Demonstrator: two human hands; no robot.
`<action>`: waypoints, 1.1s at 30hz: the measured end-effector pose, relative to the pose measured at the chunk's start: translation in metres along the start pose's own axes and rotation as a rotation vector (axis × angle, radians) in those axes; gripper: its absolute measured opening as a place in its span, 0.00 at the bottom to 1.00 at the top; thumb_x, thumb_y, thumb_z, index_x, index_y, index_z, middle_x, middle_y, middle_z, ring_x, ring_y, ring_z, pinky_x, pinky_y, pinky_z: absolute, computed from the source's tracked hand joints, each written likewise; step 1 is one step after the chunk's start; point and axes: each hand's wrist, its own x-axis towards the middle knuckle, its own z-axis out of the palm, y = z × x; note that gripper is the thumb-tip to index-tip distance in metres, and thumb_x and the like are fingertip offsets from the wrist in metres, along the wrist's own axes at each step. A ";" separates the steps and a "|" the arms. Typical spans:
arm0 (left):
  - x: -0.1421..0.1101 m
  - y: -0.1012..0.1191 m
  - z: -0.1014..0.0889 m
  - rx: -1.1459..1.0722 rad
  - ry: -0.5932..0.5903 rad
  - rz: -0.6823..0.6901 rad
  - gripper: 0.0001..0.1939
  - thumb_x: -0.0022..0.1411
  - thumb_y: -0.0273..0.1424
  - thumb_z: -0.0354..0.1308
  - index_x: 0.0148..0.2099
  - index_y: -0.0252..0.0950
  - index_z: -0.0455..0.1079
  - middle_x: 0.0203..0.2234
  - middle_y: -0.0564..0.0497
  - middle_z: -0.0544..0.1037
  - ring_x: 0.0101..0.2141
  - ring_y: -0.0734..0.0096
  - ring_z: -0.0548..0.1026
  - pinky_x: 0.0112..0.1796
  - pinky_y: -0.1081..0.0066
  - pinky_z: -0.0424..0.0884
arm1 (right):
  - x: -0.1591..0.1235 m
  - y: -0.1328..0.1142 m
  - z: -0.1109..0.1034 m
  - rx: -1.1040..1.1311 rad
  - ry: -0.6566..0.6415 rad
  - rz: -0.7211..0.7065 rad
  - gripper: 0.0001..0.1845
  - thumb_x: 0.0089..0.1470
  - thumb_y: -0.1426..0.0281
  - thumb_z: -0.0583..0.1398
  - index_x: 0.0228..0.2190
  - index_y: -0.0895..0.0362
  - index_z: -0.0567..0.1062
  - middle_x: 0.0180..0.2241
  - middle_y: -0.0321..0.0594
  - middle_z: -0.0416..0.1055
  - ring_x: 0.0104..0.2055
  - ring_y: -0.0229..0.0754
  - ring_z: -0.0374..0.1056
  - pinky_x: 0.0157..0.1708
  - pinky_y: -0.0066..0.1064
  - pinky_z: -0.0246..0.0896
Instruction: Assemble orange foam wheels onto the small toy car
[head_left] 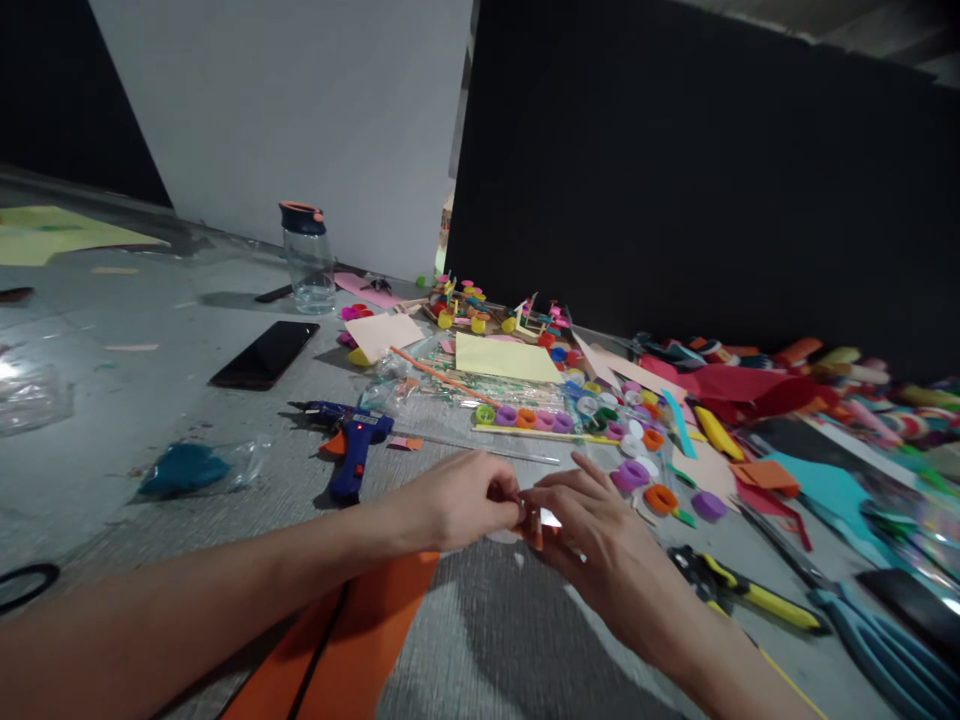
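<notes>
My left hand (461, 497) and my right hand (592, 535) meet at the middle of the table, fingertips pinched together on a small white piece (548, 518) that I cannot make out clearly. Both hands hover just above the grey table (487, 640). An orange sheet (352, 640) lies under my left forearm. A blue glue gun (351, 440) rests just left of my left hand. Coloured bottle caps (637, 470) lie right behind my right hand.
A black phone (265, 354) and a water bottle (307, 258) stand at the back left. Yellow-handled pliers (750, 592) and blue scissors (885, 650) lie at the right. Coloured paper scraps (750, 390), a yellow sheet (507, 357) and small craft models (480, 305) crowd the back.
</notes>
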 end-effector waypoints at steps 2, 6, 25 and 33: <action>0.001 -0.002 0.002 0.021 0.007 -0.017 0.09 0.56 0.34 0.57 0.31 0.36 0.75 0.24 0.53 0.78 0.26 0.72 0.70 0.26 0.73 0.59 | 0.000 0.000 0.001 0.003 0.006 -0.003 0.09 0.62 0.77 0.59 0.43 0.53 0.69 0.40 0.38 0.75 0.46 0.45 0.69 0.63 0.59 0.48; 0.003 -0.003 0.004 0.024 0.008 -0.021 0.09 0.55 0.35 0.57 0.31 0.36 0.75 0.23 0.54 0.77 0.25 0.72 0.70 0.26 0.72 0.58 | 0.000 -0.001 0.001 -0.003 0.023 -0.015 0.11 0.61 0.79 0.59 0.43 0.53 0.69 0.40 0.37 0.75 0.45 0.44 0.70 0.63 0.59 0.49; -0.008 0.015 0.002 0.486 0.064 0.202 0.05 0.56 0.32 0.59 0.31 0.38 0.66 0.28 0.53 0.75 0.32 0.64 0.72 0.34 0.66 0.58 | -0.005 -0.002 -0.004 -0.045 0.056 0.004 0.14 0.60 0.79 0.59 0.46 0.52 0.67 0.40 0.39 0.76 0.47 0.47 0.70 0.63 0.61 0.47; -0.011 0.018 0.004 0.402 0.075 0.101 0.03 0.54 0.32 0.56 0.32 0.39 0.66 0.26 0.55 0.75 0.28 0.68 0.69 0.27 0.69 0.53 | -0.005 -0.002 -0.003 -0.018 0.067 -0.009 0.13 0.62 0.78 0.59 0.46 0.53 0.68 0.40 0.38 0.76 0.46 0.46 0.70 0.63 0.65 0.47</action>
